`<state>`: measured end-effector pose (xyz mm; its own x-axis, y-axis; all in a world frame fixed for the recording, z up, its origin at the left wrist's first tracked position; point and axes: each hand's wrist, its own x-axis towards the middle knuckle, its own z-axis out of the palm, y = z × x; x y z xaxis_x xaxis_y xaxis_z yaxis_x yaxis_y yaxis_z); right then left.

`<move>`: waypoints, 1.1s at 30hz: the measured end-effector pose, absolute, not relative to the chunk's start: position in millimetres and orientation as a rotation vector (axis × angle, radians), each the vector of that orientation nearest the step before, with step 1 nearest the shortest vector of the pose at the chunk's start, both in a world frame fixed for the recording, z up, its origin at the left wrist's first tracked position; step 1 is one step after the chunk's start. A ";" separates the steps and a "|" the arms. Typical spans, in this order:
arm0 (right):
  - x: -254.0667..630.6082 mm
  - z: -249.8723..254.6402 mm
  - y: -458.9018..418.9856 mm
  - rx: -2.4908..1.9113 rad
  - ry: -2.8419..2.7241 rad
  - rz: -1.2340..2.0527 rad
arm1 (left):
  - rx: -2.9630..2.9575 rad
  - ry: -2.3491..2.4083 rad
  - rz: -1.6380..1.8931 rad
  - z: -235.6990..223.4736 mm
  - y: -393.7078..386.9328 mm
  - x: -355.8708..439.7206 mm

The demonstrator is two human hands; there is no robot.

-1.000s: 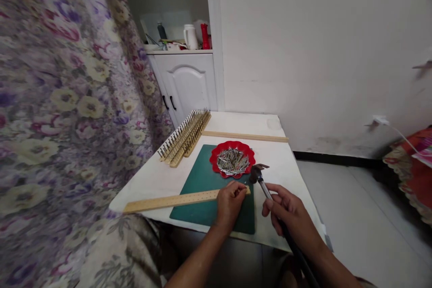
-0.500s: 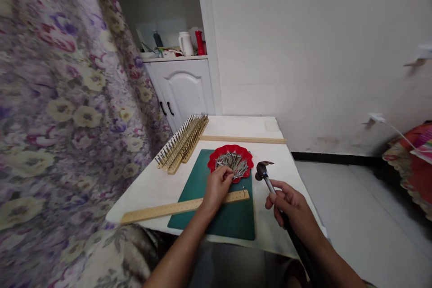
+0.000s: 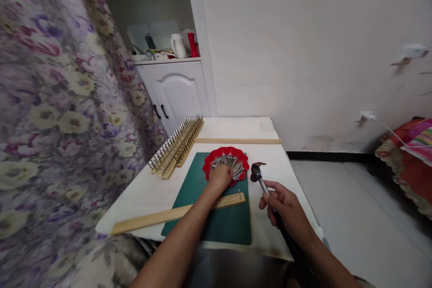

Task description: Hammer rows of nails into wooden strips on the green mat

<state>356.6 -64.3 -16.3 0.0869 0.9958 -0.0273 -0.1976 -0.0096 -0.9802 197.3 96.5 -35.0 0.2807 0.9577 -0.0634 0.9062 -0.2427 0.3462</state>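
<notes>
Left hand (image 3: 221,177) moved inside bowl rim (image 3: 205,169), fingers unclear; right hand (image 3: 283,204) grips hammer (image 3: 262,183)

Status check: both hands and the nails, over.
Left hand at the nails in the red dish, grip hidden. Right hand holding hammer. Left forearm crosses wooden strip.

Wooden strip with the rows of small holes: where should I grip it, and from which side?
I would pinch the wooden strip across its long edges, from above, left of the green mat: it is flat, narrow and uncovered there, while the left forearm crosses over it farther right and a nail stands near its right end.
</notes>
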 end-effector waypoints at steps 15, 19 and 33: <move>352.2 -20.1 -59.8 -1.115 -0.985 1.239 | 2.035 1.291 0.721 -46.1 106.9 183.6; 352.0 -20.3 -58.8 -1.120 -0.978 1.240 | 1.842 1.189 0.750 -48.1 116.4 190.0; 351.1 -19.3 -63.3 -1.121 -1.001 1.226 | 1.310 1.037 1.085 -41.5 44.9 161.7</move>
